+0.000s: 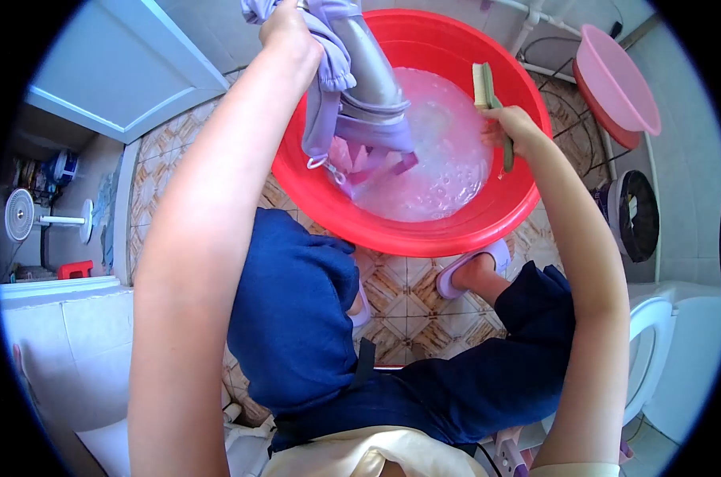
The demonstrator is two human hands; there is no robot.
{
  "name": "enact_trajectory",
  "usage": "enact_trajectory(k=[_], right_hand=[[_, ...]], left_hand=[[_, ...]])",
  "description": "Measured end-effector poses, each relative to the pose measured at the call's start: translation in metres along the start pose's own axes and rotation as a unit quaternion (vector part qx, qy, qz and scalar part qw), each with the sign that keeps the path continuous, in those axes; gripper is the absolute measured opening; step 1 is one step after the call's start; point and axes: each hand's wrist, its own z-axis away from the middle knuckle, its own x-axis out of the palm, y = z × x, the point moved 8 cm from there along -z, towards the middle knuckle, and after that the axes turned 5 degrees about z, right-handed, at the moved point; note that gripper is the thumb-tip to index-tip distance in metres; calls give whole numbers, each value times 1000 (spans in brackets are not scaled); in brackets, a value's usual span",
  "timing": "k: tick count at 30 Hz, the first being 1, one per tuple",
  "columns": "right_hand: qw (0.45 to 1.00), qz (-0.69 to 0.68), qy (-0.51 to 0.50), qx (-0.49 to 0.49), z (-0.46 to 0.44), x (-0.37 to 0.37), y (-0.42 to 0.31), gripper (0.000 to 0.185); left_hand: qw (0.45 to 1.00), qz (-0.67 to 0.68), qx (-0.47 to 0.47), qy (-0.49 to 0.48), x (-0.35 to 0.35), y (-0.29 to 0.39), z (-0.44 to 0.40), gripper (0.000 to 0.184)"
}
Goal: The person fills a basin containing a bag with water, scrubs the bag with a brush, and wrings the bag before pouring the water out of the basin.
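Note:
My left hand [289,33] is closed around the gathered upper part of a wet lilac bag [368,71]. The bag hangs over a big red basin [416,237], and its lower straps and a metal clip [328,167] reach down to the soapy water [448,151]. On the basin's right side, my right hand [513,129] grips a green-handled scrub brush [485,83]. The brush is held above the water with its pale bristles facing left, apart from the bag.
A pink basin [615,75] leans at the right wall near white pipes [527,28]. Below it stands a black-rimmed bin [639,215], with a toilet [651,350] nearer to me. A door [130,60] is at the left, and a white fan [20,215] lies beyond the doorway.

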Motion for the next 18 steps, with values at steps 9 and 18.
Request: enact_trajectory(k=[9,18], right_hand=[[997,0,42,71,-58,-9,76,38],[975,-126,138,118,-135,-11,171,34]], left_hand=[[977,22,-207,-34,57,-113,5,19],[960,-170,-223,-21,-54,-129,-13,39]])
